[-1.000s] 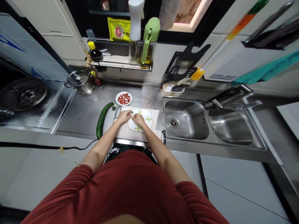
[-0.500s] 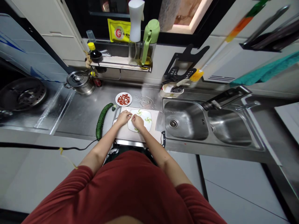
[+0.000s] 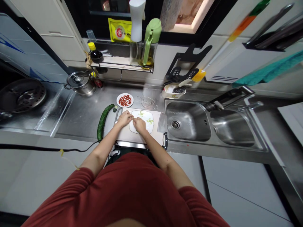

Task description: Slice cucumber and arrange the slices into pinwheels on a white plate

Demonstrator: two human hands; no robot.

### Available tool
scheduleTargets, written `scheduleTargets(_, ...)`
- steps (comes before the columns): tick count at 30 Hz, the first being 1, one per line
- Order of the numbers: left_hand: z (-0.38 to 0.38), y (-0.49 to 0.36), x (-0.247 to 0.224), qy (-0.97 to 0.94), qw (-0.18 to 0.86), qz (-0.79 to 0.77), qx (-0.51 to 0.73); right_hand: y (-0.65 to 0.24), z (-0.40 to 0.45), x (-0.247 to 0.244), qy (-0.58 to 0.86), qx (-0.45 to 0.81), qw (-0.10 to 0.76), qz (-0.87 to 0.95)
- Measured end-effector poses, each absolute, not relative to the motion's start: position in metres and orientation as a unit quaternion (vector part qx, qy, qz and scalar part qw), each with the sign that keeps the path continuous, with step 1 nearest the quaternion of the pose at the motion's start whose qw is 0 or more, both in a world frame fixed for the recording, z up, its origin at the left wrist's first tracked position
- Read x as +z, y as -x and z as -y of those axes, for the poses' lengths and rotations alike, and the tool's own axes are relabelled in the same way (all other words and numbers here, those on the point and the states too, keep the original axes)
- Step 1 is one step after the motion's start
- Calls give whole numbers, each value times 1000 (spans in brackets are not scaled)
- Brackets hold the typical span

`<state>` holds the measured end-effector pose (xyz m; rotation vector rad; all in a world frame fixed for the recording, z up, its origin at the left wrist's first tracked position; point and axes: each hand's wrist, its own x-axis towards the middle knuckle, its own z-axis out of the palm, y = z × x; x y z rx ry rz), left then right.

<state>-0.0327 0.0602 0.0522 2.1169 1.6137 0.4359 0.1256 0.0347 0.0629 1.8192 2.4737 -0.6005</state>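
My left hand (image 3: 125,119) is over the left side of a white plate (image 3: 145,116), its fingers bent and pinched together. Close against it, my right hand (image 3: 139,124) is also pinched, fingertips almost touching the left ones. Whatever lies between the fingers is too small and hidden to make out. Thin green slices form pinwheel shapes on the plate, one of them a pinwheel (image 3: 150,121) at the right. Under the plate is a pale cutting board (image 3: 125,136). A knife (image 3: 163,121) lies along the board's right edge, its dark handle towards me.
A long cucumber (image 3: 102,123) lies left of the board, with a small cut end (image 3: 115,109) nearby. Behind stands a small plate (image 3: 132,104) of red pieces. A double sink (image 3: 189,137) is at the right, a lidded pot (image 3: 81,86) at back left.
My right hand has shifted slightly, its fingers now reaching closer to my left fingertips. The left hand stays nearly in place. The view has moved a little.
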Motion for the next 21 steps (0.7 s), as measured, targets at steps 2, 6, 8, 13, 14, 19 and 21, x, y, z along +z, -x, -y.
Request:
scheduleTargets(2, -58, 32, 52, -763, 219, -586, 162, -126, -34, 63, -586, -191, 7, -787)
scheduleTargets(6, -55, 31, 49, -755, 220, -592, 176, -126, -33, 62, -583, -190, 0, -790)
scheduleTargets(8, -55, 31, 48, -751, 222, -594, 181, -127, -33, 62, -581, -189, 0, -792)
scheduleTargets(13, -54, 30, 46, -747, 224, -597, 186, -125, -34, 63, -581, -189, 8, -792)
scheduleTargets(14, -54, 29, 46, -746, 223, -599, 186, -125, -35, 64, -580, -188, 8, -792)
scheduleTargets(19, -54, 29, 48, -738, 234, -600, 201, -126, -33, 65, -582, -188, -3, -791)
scheduleTargets(21, -54, 30, 48, -724, 237, -610, 218, -127, -32, 66, -590, -192, -8, -785)
